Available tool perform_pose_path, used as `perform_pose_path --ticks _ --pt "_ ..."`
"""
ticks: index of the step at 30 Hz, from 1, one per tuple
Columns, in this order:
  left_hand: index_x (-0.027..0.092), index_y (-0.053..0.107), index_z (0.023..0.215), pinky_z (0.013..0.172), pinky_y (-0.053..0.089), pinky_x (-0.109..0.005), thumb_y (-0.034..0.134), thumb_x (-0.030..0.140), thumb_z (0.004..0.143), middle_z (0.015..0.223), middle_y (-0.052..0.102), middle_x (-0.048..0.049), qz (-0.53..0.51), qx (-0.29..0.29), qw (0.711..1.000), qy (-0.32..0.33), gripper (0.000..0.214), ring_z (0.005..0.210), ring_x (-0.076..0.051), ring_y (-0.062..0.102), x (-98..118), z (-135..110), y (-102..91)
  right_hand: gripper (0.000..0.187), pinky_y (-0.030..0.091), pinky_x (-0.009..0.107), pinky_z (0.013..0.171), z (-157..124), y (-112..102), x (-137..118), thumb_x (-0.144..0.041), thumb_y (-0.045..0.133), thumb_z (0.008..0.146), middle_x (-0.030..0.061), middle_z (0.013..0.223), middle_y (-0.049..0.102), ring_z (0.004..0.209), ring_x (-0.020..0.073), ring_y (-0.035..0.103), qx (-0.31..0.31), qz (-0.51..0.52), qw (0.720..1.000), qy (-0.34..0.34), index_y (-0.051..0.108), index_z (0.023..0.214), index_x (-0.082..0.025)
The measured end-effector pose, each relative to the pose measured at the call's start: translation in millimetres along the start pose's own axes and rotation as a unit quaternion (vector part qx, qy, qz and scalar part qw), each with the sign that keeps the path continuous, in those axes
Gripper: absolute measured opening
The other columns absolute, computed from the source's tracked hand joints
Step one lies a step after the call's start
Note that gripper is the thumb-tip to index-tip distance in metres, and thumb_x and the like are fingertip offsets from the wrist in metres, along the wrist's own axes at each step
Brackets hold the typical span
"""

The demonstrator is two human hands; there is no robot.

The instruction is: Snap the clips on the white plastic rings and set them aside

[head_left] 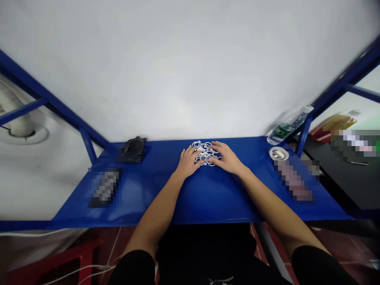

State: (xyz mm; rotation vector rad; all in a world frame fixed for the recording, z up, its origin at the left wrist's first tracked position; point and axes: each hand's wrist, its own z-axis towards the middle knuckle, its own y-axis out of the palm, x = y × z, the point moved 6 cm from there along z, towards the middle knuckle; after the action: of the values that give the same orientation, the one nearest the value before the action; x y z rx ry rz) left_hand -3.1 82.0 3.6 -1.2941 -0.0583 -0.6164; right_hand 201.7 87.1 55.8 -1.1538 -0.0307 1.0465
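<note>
A small heap of white ring-shaped plastic pieces (203,152) lies near the back of the blue table (208,194). My left hand (187,162) rests at the heap's left side, fingers spread flat and touching the pieces. At the heap's right side my right hand (226,157) lies with its fingers stretched out over the white pieces. Neither hand grips anything that I can see.
A dark pouch-like object (132,150) sits at the back left. A plastic water bottle (287,126) leans at the back right, with a round white lid-like item (278,153) in front of it. Blue frame bars rise on both sides. A red stool (59,257) stands below left.
</note>
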Motion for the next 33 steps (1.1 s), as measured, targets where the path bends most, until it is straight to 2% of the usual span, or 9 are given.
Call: perform_pose_path --ticks 3,5,7,10,14,20,24,29,33 --pt "0.029 0.065 0.142 0.127 0.029 -0.065 0.064 0.043 0.102 0.161 0.054 -0.0090 -0.002 0.008 1.000 0.011 0.042 0.155 -0.035 0.041 2 -2 -1.8 0.048 0.051 0.055 0.114 13 -3 -21 -0.052 0.065 0.101 0.0117 0.149 0.064 0.139 0.0331 0.059 0.044 0.050 0.998 0.001 0.065 0.144 -0.029" --pt "0.029 0.068 0.137 0.126 0.031 -0.064 0.058 0.038 0.104 0.157 0.058 -0.0086 -0.004 0.020 1.000 0.011 0.035 0.152 -0.033 0.045 3 -3 -3.7 0.041 0.052 0.051 0.113 17 0 -20 -0.045 0.060 0.105 0.0113 0.141 0.069 0.131 0.0295 0.064 0.075 0.060 0.995 -0.001 0.066 0.141 -0.027" --pt "0.027 0.072 0.130 0.125 0.034 -0.062 0.055 0.033 0.106 0.152 0.062 -0.0092 -0.008 0.032 0.999 0.008 0.030 0.148 -0.032 0.050 4 -4 -5.3 0.035 0.051 0.053 0.112 17 6 -9 -0.039 0.058 0.106 0.0133 0.134 0.073 0.127 0.0304 0.066 0.097 0.026 0.995 -0.004 0.070 0.135 -0.023" --pt "0.026 0.074 0.120 0.124 0.035 -0.062 0.057 0.027 0.103 0.147 0.065 -0.0093 -0.010 0.053 0.999 -0.003 0.024 0.143 -0.031 0.054 3 -3 -5.7 0.027 0.052 0.054 0.108 10 27 9 -0.032 0.060 0.103 0.0144 0.128 0.076 0.121 0.0323 0.068 0.035 -0.017 0.999 -0.026 0.075 0.122 -0.020" --pt "0.026 0.075 0.116 0.122 0.037 -0.061 0.059 0.018 0.099 0.133 0.072 -0.0088 -0.003 0.079 0.997 -0.003 0.025 0.132 -0.031 0.061 2 0 -3.5 0.026 0.052 0.053 0.107 3 35 16 -0.032 0.064 0.101 0.0130 0.128 0.076 0.121 0.0315 0.068 0.034 -0.031 0.999 -0.012 0.075 0.122 -0.022" --pt "0.025 0.077 0.119 0.116 0.042 -0.055 0.067 0.022 0.096 0.121 0.074 -0.0097 0.001 0.149 0.989 0.010 0.025 0.118 -0.030 0.067 -3 2 -9.3 0.030 0.052 0.052 0.104 7 44 -4 -0.034 0.068 0.100 0.0143 0.126 0.076 0.118 0.0316 0.069 0.016 -0.046 0.998 -0.049 0.073 0.126 -0.020" --pt "0.023 0.077 0.121 0.107 0.049 -0.048 0.069 0.025 0.096 0.121 0.074 -0.0106 -0.017 0.207 0.978 0.027 0.026 0.115 -0.029 0.068 -1 -2 -19.3 0.031 0.050 0.052 0.104 7 43 -7 -0.036 0.068 0.100 0.0141 0.123 0.077 0.116 0.0318 0.068 0.039 -0.049 0.996 -0.061 0.072 0.127 -0.021" --pt "0.025 0.077 0.120 0.109 0.048 -0.048 0.073 0.030 0.096 0.120 0.076 -0.0097 -0.027 0.218 0.974 0.057 0.025 0.113 -0.027 0.070 7 -4 -21.0 0.022 0.051 0.047 0.095 6 36 -14 -0.035 0.059 0.106 0.0106 0.104 0.079 0.099 0.0280 0.070 0.075 -0.060 0.993 -0.074 0.074 0.115 -0.022" --pt "0.026 0.080 0.106 0.107 0.049 -0.047 0.076 0.029 0.094 0.120 0.076 -0.0080 -0.031 0.228 0.970 0.080 0.013 0.113 -0.026 0.071 13 -5 -24.1 0.023 0.050 0.043 0.088 4 31 -21 -0.033 0.053 0.108 0.0100 0.100 0.078 0.092 0.0264 0.067 0.094 -0.075 0.990 -0.077 0.072 0.115 -0.021"
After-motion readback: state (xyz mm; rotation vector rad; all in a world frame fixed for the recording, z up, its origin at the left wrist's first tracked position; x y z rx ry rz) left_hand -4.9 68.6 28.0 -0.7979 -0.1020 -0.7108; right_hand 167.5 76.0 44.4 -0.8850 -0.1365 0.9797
